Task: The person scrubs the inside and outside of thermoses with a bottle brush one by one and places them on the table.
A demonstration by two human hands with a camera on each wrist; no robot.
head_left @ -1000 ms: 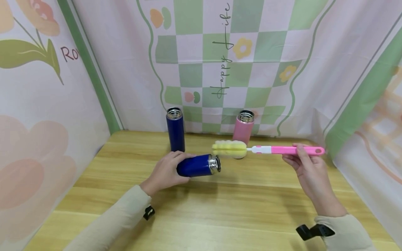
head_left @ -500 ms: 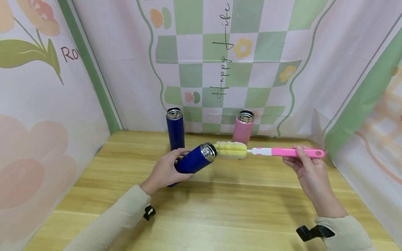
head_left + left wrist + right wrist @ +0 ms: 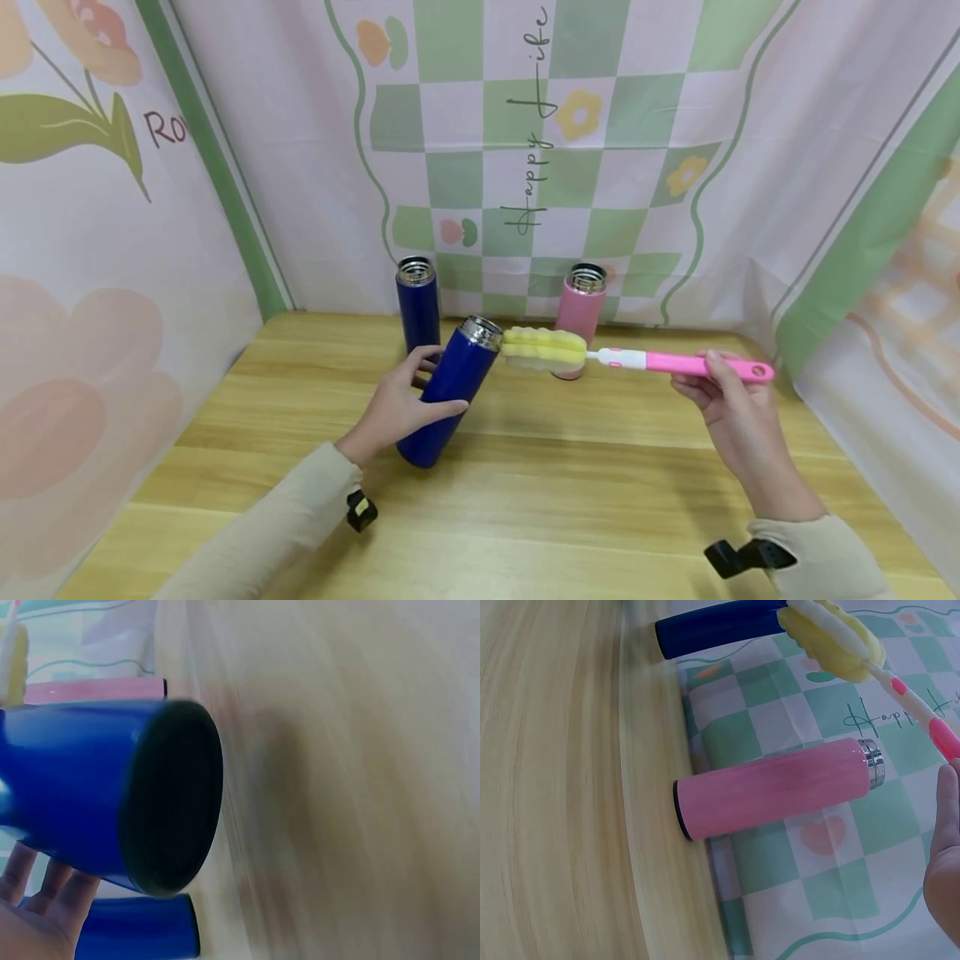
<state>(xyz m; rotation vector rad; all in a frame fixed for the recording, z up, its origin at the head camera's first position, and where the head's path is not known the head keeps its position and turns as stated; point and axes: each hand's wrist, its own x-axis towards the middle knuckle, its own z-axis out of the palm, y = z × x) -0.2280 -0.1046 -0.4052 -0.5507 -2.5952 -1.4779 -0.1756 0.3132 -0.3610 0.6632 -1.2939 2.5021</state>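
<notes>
My left hand (image 3: 401, 408) grips a bright blue vacuum flask (image 3: 453, 375), lidless and tilted, its steel mouth up to the right. In the left wrist view its black base (image 3: 176, 799) faces the camera, above the table. A bottle brush with a yellow-and-white sponge head (image 3: 543, 350) lies level in the air, its tip right beside the flask's mouth; whether they touch I cannot tell. By its pink handle (image 3: 675, 363), my right hand (image 3: 746, 425) pinches it between thumb and fingers. The right wrist view shows that hand (image 3: 945, 877) only in part.
Behind the held flask stands a dark blue open flask (image 3: 418, 308) near the back of the wooden table (image 3: 562, 517). A pink open flask (image 3: 581, 304) stands behind the brush head. Patterned cloth (image 3: 517, 167) hangs at the back and sides.
The held flask has swung from nearly level to steeply tilted, its mouth rising and its base dropping. The brush has barely shifted, its handle end dipping slightly. Both standing flasks stay put.
</notes>
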